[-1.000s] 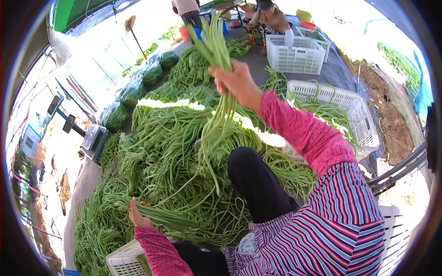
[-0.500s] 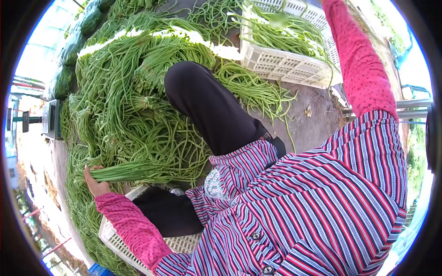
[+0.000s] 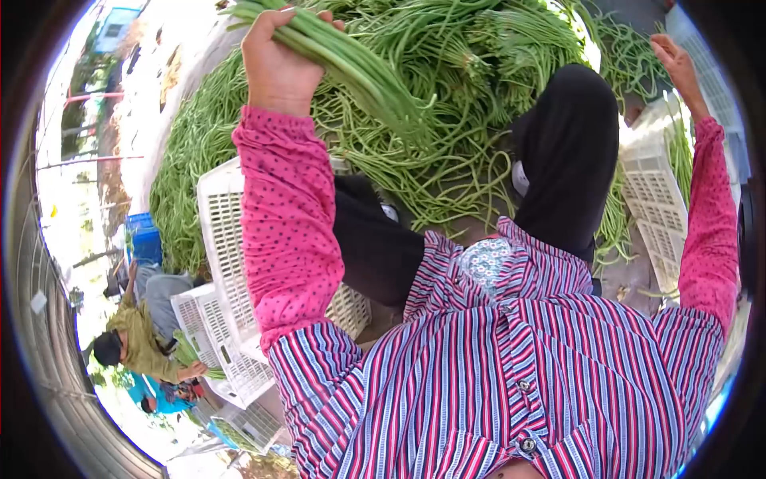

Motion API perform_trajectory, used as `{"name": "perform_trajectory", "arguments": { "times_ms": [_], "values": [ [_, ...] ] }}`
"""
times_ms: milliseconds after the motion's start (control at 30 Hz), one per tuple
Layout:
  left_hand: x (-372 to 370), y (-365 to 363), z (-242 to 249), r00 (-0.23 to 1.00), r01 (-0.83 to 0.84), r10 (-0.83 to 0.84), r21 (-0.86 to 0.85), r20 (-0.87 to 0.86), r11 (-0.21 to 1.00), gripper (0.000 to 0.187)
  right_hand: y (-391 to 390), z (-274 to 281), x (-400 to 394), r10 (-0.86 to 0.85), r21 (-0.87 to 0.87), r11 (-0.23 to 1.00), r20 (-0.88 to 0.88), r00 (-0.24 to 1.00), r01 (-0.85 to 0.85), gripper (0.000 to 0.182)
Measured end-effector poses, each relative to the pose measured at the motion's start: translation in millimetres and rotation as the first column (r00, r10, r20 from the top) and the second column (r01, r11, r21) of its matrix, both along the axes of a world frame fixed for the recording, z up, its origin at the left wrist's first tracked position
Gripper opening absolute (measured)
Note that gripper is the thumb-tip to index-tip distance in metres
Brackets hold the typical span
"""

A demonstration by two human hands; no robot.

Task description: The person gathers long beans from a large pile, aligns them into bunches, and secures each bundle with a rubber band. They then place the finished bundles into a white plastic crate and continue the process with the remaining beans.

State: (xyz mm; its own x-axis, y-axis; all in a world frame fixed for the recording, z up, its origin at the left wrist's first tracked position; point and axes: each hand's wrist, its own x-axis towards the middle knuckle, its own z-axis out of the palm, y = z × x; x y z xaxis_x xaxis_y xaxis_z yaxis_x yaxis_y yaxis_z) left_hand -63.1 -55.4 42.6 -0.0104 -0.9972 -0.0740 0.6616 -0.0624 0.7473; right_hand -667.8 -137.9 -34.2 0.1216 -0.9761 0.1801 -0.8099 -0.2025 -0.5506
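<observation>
My left hand point(image 3: 279, 68) is raised at the upper left, closed around a bunch of long green beans point(image 3: 359, 68). The bunch slants down to the right, its loose ends hanging over a large heap of long beans point(image 3: 423, 188) on the ground. Over at the far right, my right hand point(image 3: 680, 70) is held up with its fingers stretched out and nothing visible in them. Below that hand stands a white slatted crate point(image 3: 656, 211) with long beans inside.
Beside my left leg is a white plastic crate point(image 3: 223, 199). Further left, a person in an olive top point(image 3: 144, 339) handles beans near more white crates point(image 3: 207, 319). A blue crate point(image 3: 144, 238) stands behind. My bent knees point(image 3: 570, 136) frame the near heap.
My left hand has lifted the bunch off the heap and brought it up. My right hand has come into view, and the camera's view has turned toward the left.
</observation>
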Motion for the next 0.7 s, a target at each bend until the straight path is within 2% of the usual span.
{"name": "perform_trajectory", "arguments": {
  "times_ms": [33,100,133,167,200,233,267,300,333,400,500,533,600,633,667,700],
  "values": [
    [0.8,1.2,8.7,1.000,-0.015,0.015,-0.016,0.012,1.000,0.023,-8.5,5.0,41.2,0.134,-0.083,0.988,0.025,0.991,-0.132,0.026],
    [-4.7,4.1,24.0,0.985,0.168,-0.170,-0.149,0.004,0.974,0.021,11.1,39.3,144.7,0.306,-0.150,0.942,0.007,0.952,-0.301,0.022],
    [-11.3,4.1,29.7,0.985,0.173,-0.173,-0.163,0.012,0.971,0.021,1.5,24.2,169.7,0.357,-0.240,0.912,0.059,0.932,-0.334,0.020],
    [-18.8,5.4,32.8,0.994,0.072,-0.060,-0.145,0.089,0.987,0.020,49.2,65.7,235.9,0.319,-0.124,0.947,0.269,0.909,-0.296,0.030],
    [-25.9,6.5,37.9,0.985,-0.031,0.053,-0.137,0.165,0.990,0.019,46.8,63.4,257.3,0.465,-0.227,0.876,0.169,0.869,-0.424,0.022],
    [-31.0,8.4,41.8,0.985,-0.033,0.059,-0.159,0.163,0.987,0.019,53.6,61.9,283.7,0.527,-0.261,0.844,0.233,0.817,-0.469,0.018],
    [-31.0,9.2,44.8,0.984,-0.027,0.057,-0.176,0.168,0.984,0.019,63.5,62.6,309.8,0.577,-0.283,0.816,0.370,0.728,-0.504,0.017],
    [-30.4,10.3,46.6,0.972,0.000,0.037,-0.153,0.234,0.988,0.018,75.8,70.2,331.7,0.565,-0.237,0.824,0.413,0.714,-0.515,0.017],
    [-30.9,12.6,49.9,0.954,0.023,0.015,-0.126,0.298,0.992,0.018,78.3,67.1,351.5,0.588,-0.262,0.808,0.416,0.694,-0.527,0.018],
    [-42.3,22.8,54.9,0.942,0.000,0.058,-0.173,0.331,0.985,0.019,88.1,68.6,381.7,0.579,-0.281,0.815,0.456,0.676,-0.507,0.021],
    [-44.7,27.3,57.1,0.835,-0.030,0.163,-0.253,0.526,0.967,0.026,87.6,62.7,404.6,0.596,-0.348,0.803,0.478,0.646,-0.483,0.018],
    [-43.2,28.4,59.3,0.835,-0.031,0.168,-0.261,0.523,0.965,0.026,87.1,62.3,406.4,0.596,-0.347,0.802,0.530,0.603,-0.487,0.017],
    [-39.6,31.9,62.3,0.615,-0.076,0.292,-0.314,0.733,0.946,0.028,84.8,62.6,405.8,0.599,-0.347,0.796,0.571,0.562,-0.495,0.016],
    [-41.6,29.7,58.3,0.578,-0.105,0.405,-0.428,0.709,0.898,0.027,82.6,61.0,403.3,0.595,-0.328,0.791,0.608,0.525,-0.517,0.015],
    [-40.2,31.8,58.1,0.585,-0.107,0.408,-0.432,0.701,0.895,0.027,80.8,62.0,400.3,0.588,-0.308,0.786,0.642,0.492,-0.536,0.015],
    [-38.2,35.6,59.3,0.523,-0.093,0.400,-0.416,0.753,0.904,0.029,79.1,63.8,397.2,0.571,-0.269,0.780,0.674,0.468,-0.564,0.015]
  ]
}}
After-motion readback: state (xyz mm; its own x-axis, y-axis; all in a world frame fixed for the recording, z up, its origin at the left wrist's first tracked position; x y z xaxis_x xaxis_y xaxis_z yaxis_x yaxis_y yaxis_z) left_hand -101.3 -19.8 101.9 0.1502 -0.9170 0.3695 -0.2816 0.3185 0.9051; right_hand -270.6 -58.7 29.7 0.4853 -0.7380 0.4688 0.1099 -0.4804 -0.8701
